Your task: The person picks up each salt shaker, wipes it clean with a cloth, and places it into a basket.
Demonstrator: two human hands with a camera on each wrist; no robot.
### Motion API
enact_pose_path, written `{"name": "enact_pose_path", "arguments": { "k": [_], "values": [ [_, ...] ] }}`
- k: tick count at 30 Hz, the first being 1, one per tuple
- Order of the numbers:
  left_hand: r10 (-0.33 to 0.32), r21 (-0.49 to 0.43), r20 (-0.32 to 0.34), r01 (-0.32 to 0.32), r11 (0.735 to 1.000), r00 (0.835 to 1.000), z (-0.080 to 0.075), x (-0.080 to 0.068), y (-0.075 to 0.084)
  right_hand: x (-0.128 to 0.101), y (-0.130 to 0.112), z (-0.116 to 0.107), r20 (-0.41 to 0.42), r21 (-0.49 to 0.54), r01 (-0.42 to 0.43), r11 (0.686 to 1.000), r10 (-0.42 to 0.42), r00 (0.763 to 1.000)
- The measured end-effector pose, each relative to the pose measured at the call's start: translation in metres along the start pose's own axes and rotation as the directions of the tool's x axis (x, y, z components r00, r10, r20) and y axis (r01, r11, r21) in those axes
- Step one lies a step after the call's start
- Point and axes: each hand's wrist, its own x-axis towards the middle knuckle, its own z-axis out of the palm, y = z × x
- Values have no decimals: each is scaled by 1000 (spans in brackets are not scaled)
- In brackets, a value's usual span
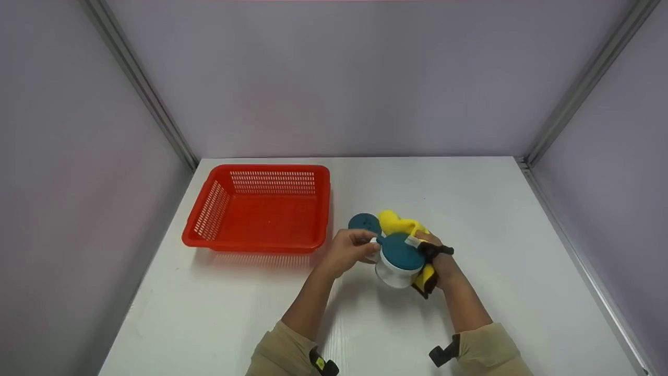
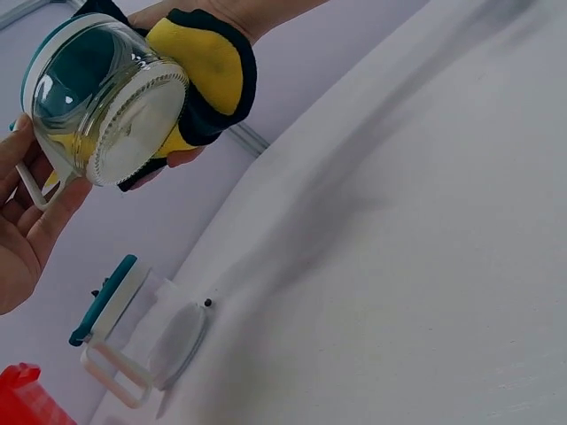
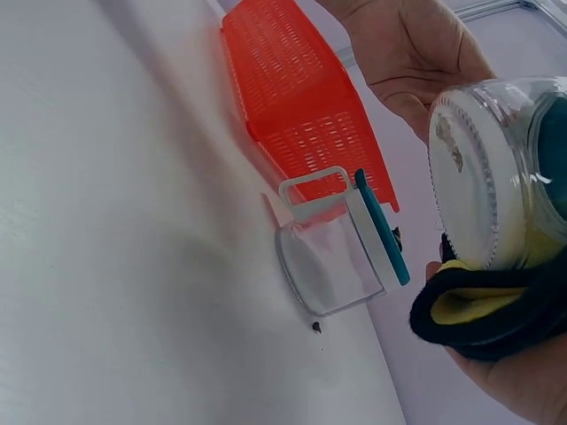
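A clear glass jar [image 1: 397,275] with a teal lid [image 1: 403,253] and a white rim is held tilted above the white table. My left hand [image 1: 348,253] grips its white handle [image 2: 37,181]. Against the jar's other side, my right hand [image 3: 518,381] holds a yellow cloth [image 2: 208,66] with dark edging. The jar's ridged base [image 3: 462,177] carries a brownish patch. Some of the right fingers are hidden behind cloth and jar. Just beyond the hands, a second lidded jar [image 3: 332,261] with a handle stands upright on the table.
A red plastic basket [image 1: 255,248] with slotted walls sits on the table [image 1: 219,308], left of the hands. A tiny dark bit [image 3: 316,328] lies beside the standing jar. Pale panels [image 1: 334,78] enclose the table at the back and both sides.
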Motion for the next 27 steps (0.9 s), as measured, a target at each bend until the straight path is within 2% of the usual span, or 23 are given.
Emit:
{"name": "enact_pose_path", "arguments": {
  "k": [6,13,16,21,27],
  "values": [
    [-12,-6,30,13,1000,999,1,0,0,-1,0,-2,0,-30,-25,999,25,1000],
    [-26,-10,46,26,1000,999,5,-2,0,-1,1,-1,53,6,-24,1000,24,998],
    [-33,-15,23,33,999,999,6,-3,-2,-2,5,-1,31,30,-15,999,14,999],
    [-32,-28,-30,31,999,999,7,-3,-5,-4,17,-1,-92,66,-8,998,14,996],
    [-3,-42,-126,-2,999,992,6,-4,-6,-6,26,3,-153,185,154,970,-127,980]
  ]
}}
